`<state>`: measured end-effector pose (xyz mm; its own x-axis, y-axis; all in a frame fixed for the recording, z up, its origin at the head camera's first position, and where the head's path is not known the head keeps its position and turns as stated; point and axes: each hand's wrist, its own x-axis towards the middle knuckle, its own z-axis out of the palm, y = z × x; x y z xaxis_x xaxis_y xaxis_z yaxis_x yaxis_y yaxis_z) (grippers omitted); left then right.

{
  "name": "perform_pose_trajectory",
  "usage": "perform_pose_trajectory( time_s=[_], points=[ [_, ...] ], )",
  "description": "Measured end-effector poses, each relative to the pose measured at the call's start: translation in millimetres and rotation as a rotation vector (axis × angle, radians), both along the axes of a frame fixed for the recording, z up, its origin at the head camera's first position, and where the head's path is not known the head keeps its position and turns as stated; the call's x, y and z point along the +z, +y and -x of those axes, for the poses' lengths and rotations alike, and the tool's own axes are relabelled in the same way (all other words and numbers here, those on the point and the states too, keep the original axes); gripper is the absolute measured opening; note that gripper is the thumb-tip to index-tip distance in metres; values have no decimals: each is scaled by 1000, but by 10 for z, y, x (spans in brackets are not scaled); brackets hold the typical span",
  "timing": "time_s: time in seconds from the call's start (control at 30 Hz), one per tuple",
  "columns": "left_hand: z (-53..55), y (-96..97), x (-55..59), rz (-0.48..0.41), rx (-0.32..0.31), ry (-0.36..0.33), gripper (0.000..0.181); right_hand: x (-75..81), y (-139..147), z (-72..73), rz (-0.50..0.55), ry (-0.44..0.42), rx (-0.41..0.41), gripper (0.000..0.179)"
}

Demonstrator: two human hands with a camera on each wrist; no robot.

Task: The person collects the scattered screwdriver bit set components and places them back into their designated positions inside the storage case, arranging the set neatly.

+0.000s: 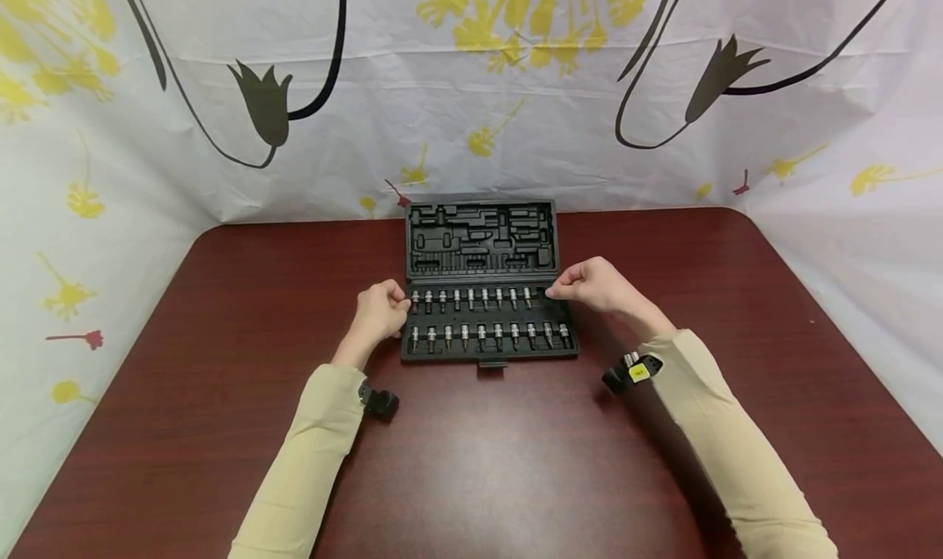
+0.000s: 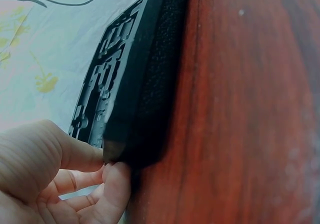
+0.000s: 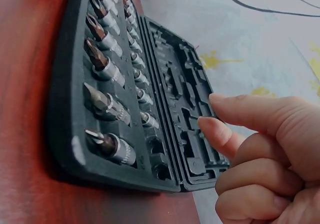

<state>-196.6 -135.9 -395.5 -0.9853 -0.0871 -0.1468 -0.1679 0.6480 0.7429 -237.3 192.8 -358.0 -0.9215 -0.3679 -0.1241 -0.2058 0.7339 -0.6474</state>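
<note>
A black plastic socket case [image 1: 457,317] lies open on the table, its moulded lid [image 3: 187,84] tilted up at the back. Two rows of silver bit sockets [image 3: 112,151] with dark tips fill its tray. My left hand [image 1: 381,309] pinches the case's left edge; in the left wrist view, thumb and fingers [image 2: 117,186] meet at its corner. Over the right end of the back row hovers my right hand [image 1: 597,285], beside a bare slot [image 3: 161,172]. Its thumb and forefinger are slightly apart with nothing between them, the other fingers curled in.
The dark red wooden table [image 1: 486,453] spreads around the case. Behind it hangs a white cloth [image 1: 354,166] printed with flowers. A latch [image 1: 492,364] juts from the case's front edge. Each wrist carries a small black camera [image 1: 381,403] over a beige sleeve.
</note>
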Motion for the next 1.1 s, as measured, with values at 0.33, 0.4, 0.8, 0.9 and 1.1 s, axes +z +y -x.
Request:
perform_pose_trajectory(
  time_s=[0.33,0.4,0.8,0.9,1.1],
  points=[
    [-10,16,-6,-24,3,11,8,-10,188,-192,-4,2,0,17],
    [-12,16,-1,-23,4,10,8,-6,231,-226,-2,0,2,17],
    [-10,13,1,6,8,7,7,56,439,-449,68,-34,-21,19],
    [-7,6,0,10,5,10,8,71,493,-501,104,-56,-28,19],
    [-6,11,-8,11,2,15,8,65,626,-583,73,-62,-52,20]
  ],
)
